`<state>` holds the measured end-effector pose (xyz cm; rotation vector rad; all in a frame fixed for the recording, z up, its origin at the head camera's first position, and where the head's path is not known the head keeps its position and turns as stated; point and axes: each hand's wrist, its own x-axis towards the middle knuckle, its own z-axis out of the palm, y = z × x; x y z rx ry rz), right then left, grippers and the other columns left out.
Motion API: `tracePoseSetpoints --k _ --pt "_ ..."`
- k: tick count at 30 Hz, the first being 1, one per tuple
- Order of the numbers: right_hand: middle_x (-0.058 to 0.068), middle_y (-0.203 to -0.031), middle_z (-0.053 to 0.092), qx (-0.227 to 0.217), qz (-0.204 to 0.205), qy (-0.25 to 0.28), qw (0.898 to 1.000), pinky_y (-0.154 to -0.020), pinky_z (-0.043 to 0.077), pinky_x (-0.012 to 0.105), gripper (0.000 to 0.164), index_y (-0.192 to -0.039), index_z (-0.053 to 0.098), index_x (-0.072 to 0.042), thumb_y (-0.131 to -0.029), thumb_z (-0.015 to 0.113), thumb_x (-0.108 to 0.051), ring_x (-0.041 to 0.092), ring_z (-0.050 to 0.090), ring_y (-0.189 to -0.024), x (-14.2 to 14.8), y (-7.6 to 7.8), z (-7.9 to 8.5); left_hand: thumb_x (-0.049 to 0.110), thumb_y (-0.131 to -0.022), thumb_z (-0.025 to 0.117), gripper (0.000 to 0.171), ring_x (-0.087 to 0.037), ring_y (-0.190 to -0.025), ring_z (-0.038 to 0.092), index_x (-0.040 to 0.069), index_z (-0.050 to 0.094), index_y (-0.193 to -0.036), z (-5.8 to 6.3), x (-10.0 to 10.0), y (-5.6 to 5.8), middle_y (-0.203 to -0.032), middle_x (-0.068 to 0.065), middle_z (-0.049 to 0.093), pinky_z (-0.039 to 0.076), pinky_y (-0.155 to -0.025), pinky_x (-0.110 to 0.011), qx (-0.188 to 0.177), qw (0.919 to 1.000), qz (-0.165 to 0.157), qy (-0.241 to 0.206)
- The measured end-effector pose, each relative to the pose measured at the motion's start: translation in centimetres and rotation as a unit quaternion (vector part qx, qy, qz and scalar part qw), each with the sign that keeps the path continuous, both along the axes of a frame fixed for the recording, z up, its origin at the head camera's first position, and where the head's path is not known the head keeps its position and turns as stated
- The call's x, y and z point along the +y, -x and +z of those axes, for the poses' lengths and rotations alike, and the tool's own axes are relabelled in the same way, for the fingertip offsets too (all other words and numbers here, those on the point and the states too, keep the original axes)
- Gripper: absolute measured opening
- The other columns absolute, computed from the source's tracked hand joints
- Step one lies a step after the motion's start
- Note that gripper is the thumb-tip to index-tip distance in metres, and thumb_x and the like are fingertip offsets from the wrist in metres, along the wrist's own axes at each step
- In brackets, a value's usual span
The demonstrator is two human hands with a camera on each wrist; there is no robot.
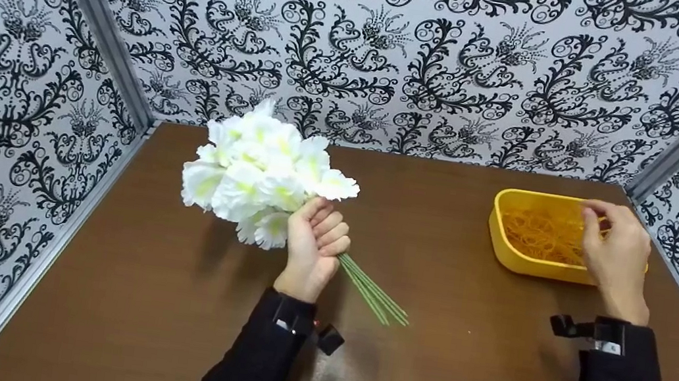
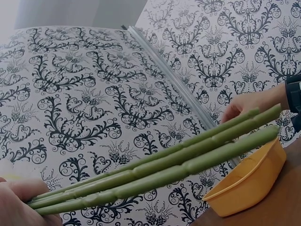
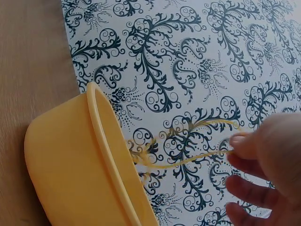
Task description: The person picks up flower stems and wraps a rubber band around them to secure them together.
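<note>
My left hand [image 1: 313, 246] grips a bunch of white artificial flowers [image 1: 262, 173] by the stems, just under the blooms. Green stems [image 2: 160, 172] stick out past the fist, pointing right and toward me in the head view. Over the right part of a yellow plastic container [image 1: 518, 263] is my right hand [image 1: 621, 260]. In the right wrist view, its thumb and forefinger pinch a thin yellow rubber band [image 3: 207, 156], which stretches back toward the container's rim; the other fingers are loosely bent. A tangle of rubber bands [image 1: 539, 237] lies inside the container.
The brown table [image 1: 420, 374] bears the container at its back right. Black-and-white patterned walls [image 1: 359, 54] enclose the back and sides, with grey metal posts [image 1: 98, 17] at the corners. Dark sleeves and wrist cameras cover both forearms.
</note>
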<state>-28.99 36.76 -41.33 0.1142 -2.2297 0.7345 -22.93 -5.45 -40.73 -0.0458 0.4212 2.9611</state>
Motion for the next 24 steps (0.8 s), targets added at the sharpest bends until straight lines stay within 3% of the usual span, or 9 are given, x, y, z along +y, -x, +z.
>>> tracePoseSetpoints --k 4,7,9,12,16,18,24 --pt "0.017 -0.106 0.070 -0.004 -0.033 0.034 0.999 -0.081 0.041 0.033 0.021 -0.112 0.072 -0.002 -0.100 0.062 -0.015 0.010 0.057 -0.085 -0.2 0.0 0.1 0.013 -0.103 0.035 0.048 -0.003 -0.040 0.012 0.018 0.029 -0.056 0.1 0.0 0.0 -0.043 0.010 0.027 0.011 -0.035 -0.015 0.002 1.0000 -0.001 0.001" --pt "0.021 -0.106 0.069 -0.014 -0.027 0.032 0.999 -0.089 0.044 0.048 0.019 -0.109 0.072 0.001 -0.098 0.065 -0.012 0.029 0.062 -0.090 -0.1 -0.1 0.2 0.012 -0.103 0.034 0.048 -0.002 -0.040 0.011 0.018 0.028 -0.056 0.1 0.0 0.0 -0.044 0.010 0.026 0.010 -0.035 -0.015 0.001 1.0000 -0.001 0.000" --pt "0.023 -0.105 0.070 -0.027 -0.017 0.019 0.999 -0.092 0.042 0.055 0.016 -0.107 0.071 0.002 -0.096 0.068 -0.009 0.034 0.062 -0.089 0.0 -0.1 0.1 0.012 -0.103 0.033 0.048 -0.002 -0.040 0.011 0.018 0.027 -0.056 0.1 0.0 0.0 -0.043 0.010 0.026 0.010 -0.035 -0.014 0.001 1.0000 -0.002 0.001" --pt "0.021 -0.102 0.072 -0.045 -0.012 0.003 0.999 -0.088 0.043 0.048 0.014 -0.104 0.073 0.000 -0.093 0.073 -0.009 0.007 0.061 -0.079 0.2 -0.2 0.2 0.012 -0.103 0.032 0.048 -0.002 -0.040 0.010 0.019 0.025 -0.056 0.1 0.0 0.0 -0.043 0.010 0.025 0.010 -0.035 -0.014 0.003 1.0000 -0.003 0.003" --pt "0.017 -0.097 0.074 -0.063 -0.017 -0.002 0.998 -0.071 0.041 0.029 0.018 -0.102 0.073 -0.002 -0.092 0.076 -0.017 -0.022 0.042 -0.068 0.2 -0.2 0.0 0.012 -0.103 0.033 0.047 -0.002 -0.040 0.011 0.019 0.025 -0.057 0.2 0.0 -0.1 -0.044 0.010 0.025 0.011 -0.035 -0.014 0.005 1.0000 -0.003 0.005" --pt "0.016 -0.097 0.074 -0.073 -0.018 -0.003 0.997 -0.068 0.039 0.026 0.020 -0.101 0.072 -0.002 -0.093 0.076 -0.020 -0.023 0.041 -0.067 0.2 -0.1 -0.2 0.012 -0.103 0.033 0.047 -0.002 -0.040 0.011 0.019 0.026 -0.056 0.2 0.0 -0.1 -0.043 0.010 0.025 0.011 -0.035 -0.015 0.004 1.0000 -0.003 0.005" --pt "0.020 -0.100 0.074 -0.094 -0.012 -0.014 0.995 -0.072 0.041 0.036 0.019 -0.104 0.073 0.000 -0.094 0.073 -0.016 -0.027 0.036 -0.067 0.8 0.5 -1.6 0.012 -0.103 0.033 0.048 -0.002 -0.040 0.011 0.019 0.028 -0.055 0.2 0.0 -0.1 -0.043 0.010 0.026 0.011 -0.035 -0.014 0.002 1.0000 -0.002 0.003"
